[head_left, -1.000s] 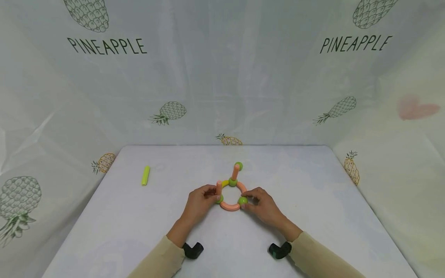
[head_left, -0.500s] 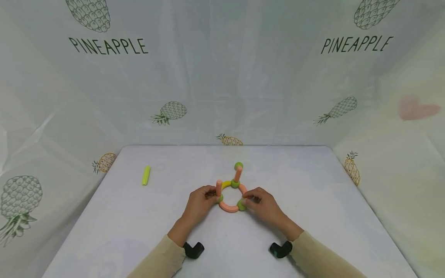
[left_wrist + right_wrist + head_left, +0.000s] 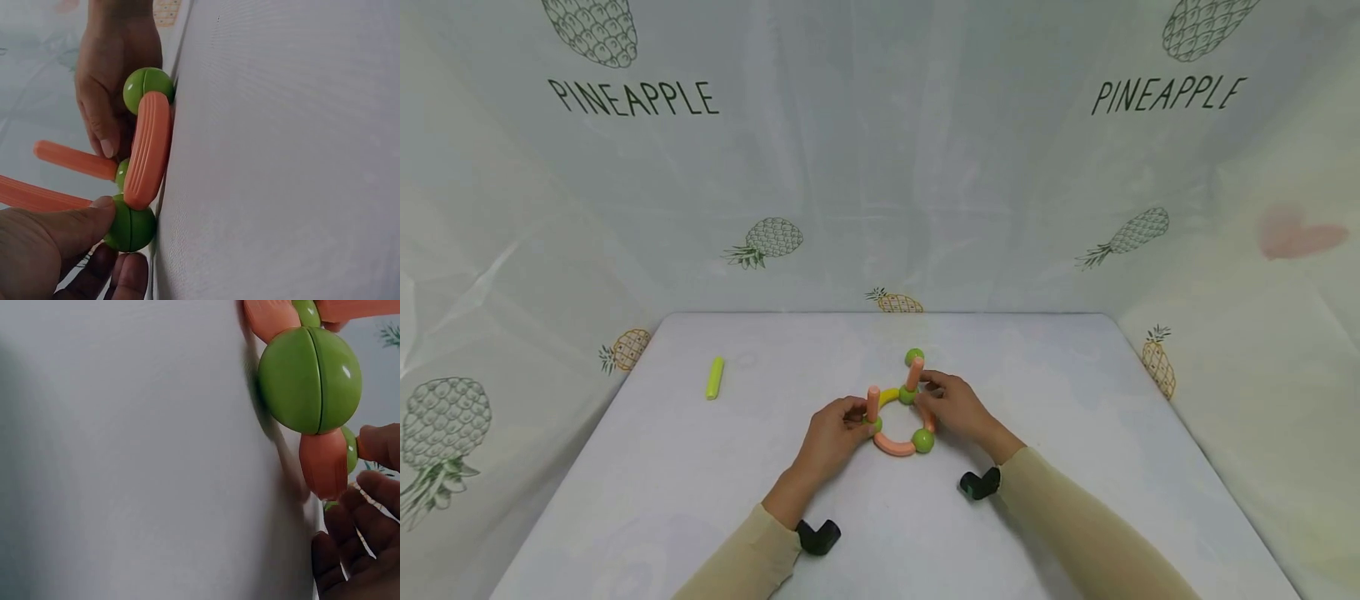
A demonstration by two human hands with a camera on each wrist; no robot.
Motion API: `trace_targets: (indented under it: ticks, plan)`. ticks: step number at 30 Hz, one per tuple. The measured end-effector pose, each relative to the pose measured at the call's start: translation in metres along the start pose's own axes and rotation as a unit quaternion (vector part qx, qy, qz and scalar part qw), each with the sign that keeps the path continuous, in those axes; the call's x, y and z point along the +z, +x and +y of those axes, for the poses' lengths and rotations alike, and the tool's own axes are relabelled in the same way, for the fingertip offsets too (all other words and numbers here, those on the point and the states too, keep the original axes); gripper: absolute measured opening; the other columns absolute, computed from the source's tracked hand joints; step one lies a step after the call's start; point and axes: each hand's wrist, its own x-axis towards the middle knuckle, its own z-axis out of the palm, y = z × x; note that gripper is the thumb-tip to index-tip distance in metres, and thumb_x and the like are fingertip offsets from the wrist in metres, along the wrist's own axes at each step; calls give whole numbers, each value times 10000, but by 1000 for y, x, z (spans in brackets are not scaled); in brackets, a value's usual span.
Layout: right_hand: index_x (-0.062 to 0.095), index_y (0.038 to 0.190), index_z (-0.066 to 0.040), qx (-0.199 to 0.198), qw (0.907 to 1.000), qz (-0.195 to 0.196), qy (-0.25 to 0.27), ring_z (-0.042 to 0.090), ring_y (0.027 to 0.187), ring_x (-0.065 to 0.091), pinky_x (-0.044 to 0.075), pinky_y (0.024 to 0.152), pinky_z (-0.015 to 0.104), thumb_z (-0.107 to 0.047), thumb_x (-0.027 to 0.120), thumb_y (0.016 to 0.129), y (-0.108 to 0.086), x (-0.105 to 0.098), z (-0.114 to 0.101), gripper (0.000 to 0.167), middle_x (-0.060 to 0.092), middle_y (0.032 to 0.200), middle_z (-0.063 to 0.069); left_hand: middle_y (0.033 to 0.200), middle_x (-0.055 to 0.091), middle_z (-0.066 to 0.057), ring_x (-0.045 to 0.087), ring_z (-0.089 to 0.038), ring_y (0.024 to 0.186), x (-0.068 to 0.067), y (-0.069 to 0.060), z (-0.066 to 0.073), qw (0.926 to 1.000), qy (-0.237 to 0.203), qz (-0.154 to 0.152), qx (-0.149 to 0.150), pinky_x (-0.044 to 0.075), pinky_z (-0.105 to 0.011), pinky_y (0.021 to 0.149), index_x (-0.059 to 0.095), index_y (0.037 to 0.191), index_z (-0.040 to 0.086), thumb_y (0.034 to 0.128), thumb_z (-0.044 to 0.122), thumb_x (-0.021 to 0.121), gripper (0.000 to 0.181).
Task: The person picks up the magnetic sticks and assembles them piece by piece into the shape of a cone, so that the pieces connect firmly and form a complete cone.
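Observation:
A ring of curved toy rods and green balls lies on the table. My left hand (image 3: 835,433) pinches the left ball (image 3: 131,226), from which an orange rod (image 3: 873,404) stands up. A curved orange rod (image 3: 150,150) links it to the near right ball (image 3: 310,379). My right hand (image 3: 957,406) is at the far ball (image 3: 907,395), its thumb near the ball and its fingers beside the second upright rod (image 3: 915,374); firm contact cannot be made out. That hand partly hides the right curved rod (image 3: 929,418). A yellow curved rod (image 3: 888,396) forms the far left side.
Behind the ring sits a separate green ball (image 3: 914,357). A yellow-green straight rod (image 3: 715,378) lies at the far left of the white table (image 3: 647,467). A cloth printed with pineapples (image 3: 880,167) hangs around the table's back and sides.
My right hand has left the near right ball and moved away from me to the far ball. The ring shifted slightly, its far ball going right. My left hand stays on its ball.

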Motion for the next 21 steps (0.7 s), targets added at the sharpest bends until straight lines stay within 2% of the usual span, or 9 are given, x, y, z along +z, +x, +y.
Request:
trace_targets:
  ticks: [3, 5, 8, 11, 15, 21]
  plan:
    - [635, 1448, -95, -77, 9997, -190, 93, 183, 876, 655, 525, 808, 344, -212, 648, 1021, 4, 1, 0, 443, 736, 857, 91, 1125, 707, -61, 712, -174, 1025, 0, 2, 0, 10000, 35, 8, -8, 603, -287, 867, 717, 1226, 72, 920, 151, 837, 338]
    - [647, 1429, -73, -133, 9996, -227, 107, 179, 834, 637, 513, 791, 336, -187, 643, 1022, 4, 1, 0, 423, 714, 779, 103, 1111, 706, -54, 707, -169, 1020, -1, 4, 0, 10000, 83, 28, -23, 601, -291, 866, 723, 1210, 75, 915, 153, 841, 328]
    - [687, 1375, -79, -142, 9999, -94, 10, 170, 942, 640, 520, 859, 352, -189, 668, 1015, 2, 2, 1, 377, 762, 986, 78, 1079, 719, -35, 701, -161, 1003, -2, 7, 0, 9998, 190, 82, -29, 596, -321, 863, 734, 1183, 87, 910, 156, 844, 302]
    - [712, 1330, -87, -100, 9999, 18, -84, 194, 1063, 626, 521, 944, 400, -207, 689, 1007, 0, 2, 2, 346, 728, 1218, 71, 1044, 733, -14, 691, -157, 988, -3, 11, 0, 9994, 301, 167, -66, 583, -358, 868, 742, 1166, 104, 910, 153, 841, 279]
    - [730, 1278, -100, -34, 9998, 97, -196, 233, 1081, 614, 514, 969, 446, -237, 719, 995, -3, 0, 2, 314, 706, 1208, 83, 1051, 755, -13, 700, -176, 1015, -3, 17, -2, 9989, 390, 233, -78, 585, -397, 890, 744, 1181, 109, 923, 130, 820, 271]
    - [741, 1204, -120, 43, 9992, 291, -272, 201, 1026, 610, 510, 923, 398, -272, 763, 971, -7, 2, 6, 280, 698, 1136, 42, 1082, 766, -16, 708, -190, 1048, -2, 24, -4, 9982, 523, 254, -120, 593, -413, 904, 747, 1202, 116, 943, 121, 794, 264]
